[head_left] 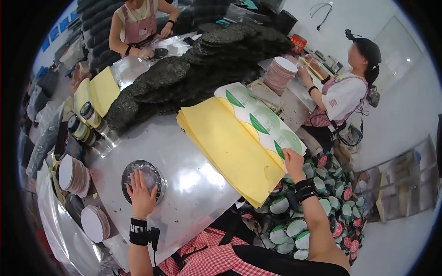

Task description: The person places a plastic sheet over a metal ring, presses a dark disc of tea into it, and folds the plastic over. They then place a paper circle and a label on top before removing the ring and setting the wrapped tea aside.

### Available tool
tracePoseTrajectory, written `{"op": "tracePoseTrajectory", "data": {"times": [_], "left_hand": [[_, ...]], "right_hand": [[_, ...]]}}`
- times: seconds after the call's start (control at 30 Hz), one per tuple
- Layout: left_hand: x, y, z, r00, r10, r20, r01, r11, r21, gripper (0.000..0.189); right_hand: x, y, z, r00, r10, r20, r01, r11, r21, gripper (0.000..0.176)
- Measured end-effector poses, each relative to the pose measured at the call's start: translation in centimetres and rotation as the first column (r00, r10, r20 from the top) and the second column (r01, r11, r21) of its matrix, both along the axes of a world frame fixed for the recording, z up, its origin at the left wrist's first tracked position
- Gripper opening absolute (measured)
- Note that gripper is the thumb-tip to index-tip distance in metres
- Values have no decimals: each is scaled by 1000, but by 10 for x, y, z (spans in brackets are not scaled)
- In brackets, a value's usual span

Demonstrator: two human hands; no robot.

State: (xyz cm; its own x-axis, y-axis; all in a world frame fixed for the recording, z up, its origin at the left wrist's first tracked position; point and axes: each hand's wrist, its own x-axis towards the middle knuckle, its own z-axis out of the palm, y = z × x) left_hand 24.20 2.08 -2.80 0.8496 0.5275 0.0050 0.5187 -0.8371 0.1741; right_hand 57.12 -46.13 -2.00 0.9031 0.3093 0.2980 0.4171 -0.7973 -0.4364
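Note:
My left hand (141, 193) lies flat with its fingers stretched on a dark round disc (161, 177) in clear plastic, on the metal table (189, 198). The disc looks like pressed dried seaweed. My right hand (293, 163) is closed at the lower right corner of a white printed sheet (262, 117) with green leaf shapes, its fingertips on the sheet's edge. Beside that sheet, nearer to me, lies a stack of yellow paper (225, 149).
A large heap of dark round cakes (184, 78) fills the table's far side. Stacks of white round cards (75, 175) and two jars (92, 115) stand left. Packed discs with green and red labels (294, 227) pile up at right. Two people work across the table.

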Motion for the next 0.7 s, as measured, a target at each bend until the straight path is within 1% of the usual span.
{"op": "tracePoseTrajectory", "data": {"times": [0.07, 0.1, 0.13, 0.17, 0.2, 0.23, 0.3, 0.33, 0.4, 0.43, 0.5, 0.53, 0.57, 0.6, 0.63, 0.67, 0.7], "left_hand": [[0, 0, 0, 1000, 7, 4, -7, 1000, -6, 83], [0, 1, -1, 1000, 7, 6, -7, 1000, -9, 83], [-1, 0, -1, 1000, 11, 12, -10, 1000, -7, 84], [0, -1, -2, 1000, 12, 17, -12, 1000, -5, 84], [1, -1, -3, 1000, 8, 19, -8, 1000, -7, 84], [1, -1, -3, 1000, 9, 21, -9, 1000, -13, 84], [0, 2, -3, 1000, 14, 24, -14, 1000, -17, 84], [0, 2, -3, 999, 11, 33, -11, 1000, 1, 84], [-3, -2, -1, 999, 12, 34, -12, 1000, 4, 85], [-2, -2, 0, 999, 11, 42, -11, 1000, -2, 85], [-1, -4, 1, 999, 7, 48, -7, 1000, -6, 85], [-1, -3, 1, 998, 7, 55, -7, 1000, -4, 85], [-1, -2, 1, 998, 8, 61, -8, 1000, 0, 84], [-1, -3, 3, 998, 8, 58, -8, 1000, -1, 84], [-2, -4, 4, 998, 9, 59, -9, 1000, -8, 84], [0, -4, 6, 998, 10, 63, -9, 1000, -16, 83], [1, -3, 7, 998, 10, 70, -9, 1000, -15, 83]], "right_hand": [[-2, 6, 14, 978, -95, -185, 104, 994, 38, 32], [-4, 7, 10, 979, -95, -182, 103, 994, 36, 32], [-10, 8, 0, 994, -2, 108, 1, 1000, 11, 26], [-13, 7, -7, 918, 99, 383, -90, 995, -42, 21], [-9, 6, -12, 945, 60, 320, -87, 994, 70, 19], [-7, 0, -14, 946, 56, 318, -82, 994, 70, 19], [-1, 1, -1, 998, -18, 63, 14, 999, 50, 19], [1, 5, 5, 998, -12, 66, 9, 999, 46, 19], [0, 7, 12, 992, -105, -72, 110, 992, 61, 19], [1, 5, 9, 992, -106, -74, 110, 993, 46, 19], [0, 5, 4, 996, -25, -91, 50, 959, 281, 20], [-2, 5, 2, 995, -25, -94, 50, 959, 278, 20], [-9, 12, 10, 998, -2, 64, -7, 990, 144, 20], [-13, 17, 14, 976, 42, 214, -43, 999, 0, 20], [-15, 15, 2, 977, 40, 211, -41, 999, -1, 20], [-14, 12, -14, 960, 2, 281, -17, 998, 53, 19], [-9, 14, -19, 934, -37, 355, -2, 994, 109, 18]]}}
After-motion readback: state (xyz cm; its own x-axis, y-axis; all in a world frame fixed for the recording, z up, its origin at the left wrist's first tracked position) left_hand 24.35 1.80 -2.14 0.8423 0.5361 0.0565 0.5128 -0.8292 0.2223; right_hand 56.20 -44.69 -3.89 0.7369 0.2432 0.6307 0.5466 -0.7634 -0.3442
